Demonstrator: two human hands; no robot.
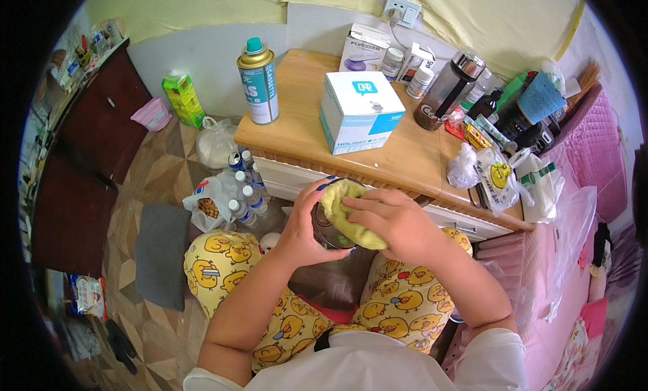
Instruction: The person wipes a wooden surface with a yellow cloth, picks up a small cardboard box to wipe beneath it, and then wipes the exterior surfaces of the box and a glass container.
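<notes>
My left hand (304, 229) is curved round the side of a dark-rimmed, transparent round vessel (329, 234), which is partly covered, so its exact kind is unclear. A yellow-green cloth (344, 214) lies over the rim and right part of the vessel. My right hand (395, 221) presses the cloth there, with its fingers on top. Both hands are above my lap, just in front of the wooden cabinet (405, 166). On the cabinet stand a white and blue cardboard box (362, 112) and a gas canister with a teal cap (258, 82).
A tinted drink bottle (448, 90), pill bottles (419, 82) and plastic bags (498, 181) crowd the cabinet's right side. Several water bottles (253, 198) and a bag of brown pieces (207, 204) stand on the floor beside a grey stool (162, 257). A pink bed (536, 269) is at right.
</notes>
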